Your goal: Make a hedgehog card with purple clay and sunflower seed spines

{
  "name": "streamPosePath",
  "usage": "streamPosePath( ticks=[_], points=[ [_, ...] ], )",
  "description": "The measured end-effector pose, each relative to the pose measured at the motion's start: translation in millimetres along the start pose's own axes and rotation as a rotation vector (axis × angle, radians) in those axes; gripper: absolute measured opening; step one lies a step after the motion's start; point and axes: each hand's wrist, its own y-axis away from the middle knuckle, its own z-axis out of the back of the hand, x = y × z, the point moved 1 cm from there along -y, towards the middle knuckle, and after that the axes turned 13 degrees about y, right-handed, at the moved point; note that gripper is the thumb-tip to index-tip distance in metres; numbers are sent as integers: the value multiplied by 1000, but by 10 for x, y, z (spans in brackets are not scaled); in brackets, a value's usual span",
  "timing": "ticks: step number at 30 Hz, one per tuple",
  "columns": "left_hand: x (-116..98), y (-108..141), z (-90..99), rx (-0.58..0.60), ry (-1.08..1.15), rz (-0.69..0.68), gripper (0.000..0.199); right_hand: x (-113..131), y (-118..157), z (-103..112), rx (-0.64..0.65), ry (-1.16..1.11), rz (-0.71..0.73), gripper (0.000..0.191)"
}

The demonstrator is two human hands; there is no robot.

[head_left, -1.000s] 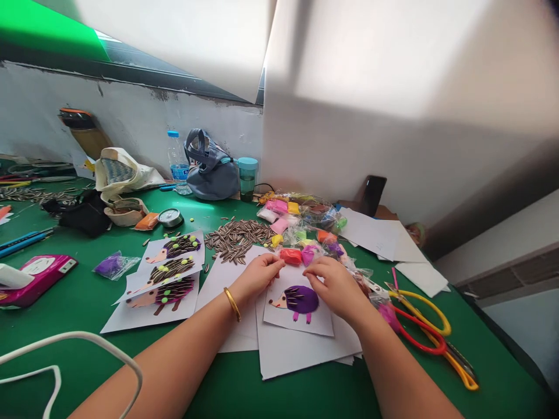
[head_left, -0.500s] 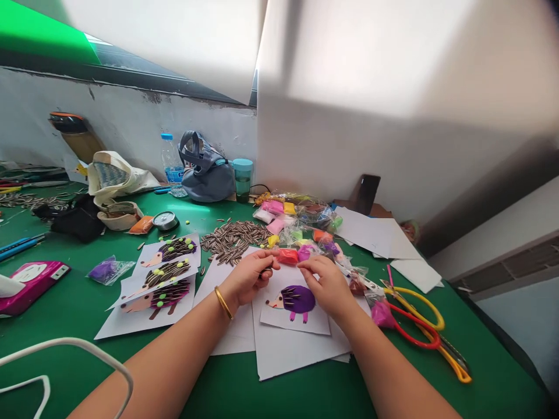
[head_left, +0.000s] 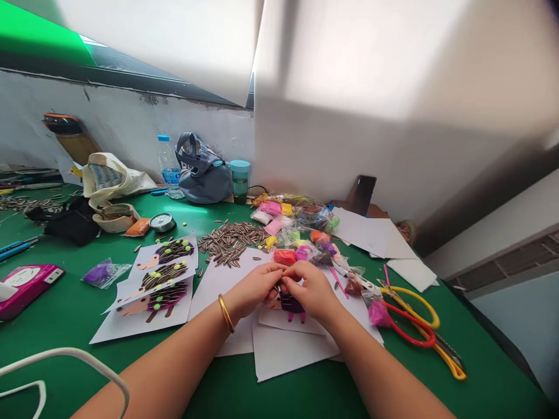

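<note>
My left hand is curled closed, with dark striped sunflower seeds just showing at its fingers. Against its fingertips, the fingers of my right hand are pinched together; whatever they hold is hidden. Both hands are above a hedgehog picture on white paper, with a purple body, pink legs and some seeds on its back, partly covered by my hands. Beyond them lies a heap of sunflower seeds. Finished-looking hedgehog pictures with seed spines and green dots overlap at the left.
Bagged coloured clay lies behind my hands. Yellow- and red-handled scissors rest at the right, near white paper sheets. A round tin, bagged purple clay and a magenta device are leftward. A white cable crosses the near left.
My hands were apart; the right has moved left to meet the left one over the hedgehog picture, hiding more of it. The view has shifted slightly.
</note>
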Motion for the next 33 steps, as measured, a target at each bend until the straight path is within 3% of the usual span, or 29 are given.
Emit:
streamPosePath(
  ticks=[4,13,27,33],
  points=[
    [-33,4,27,-47,-49,-27,28,-75,-15,38,-92,-76,-81,9],
    [-16,-1,45,-43,-6,-43,37,-83,-10,40,-133,-164,40,10],
    [30,-23,60,-17,11,-83,31,-109,35,63,-26,-216,-40,9],
    [21,-5,21,-25,8,-50,32,-106,40,63,-88,-181,-32,8]
  ],
)
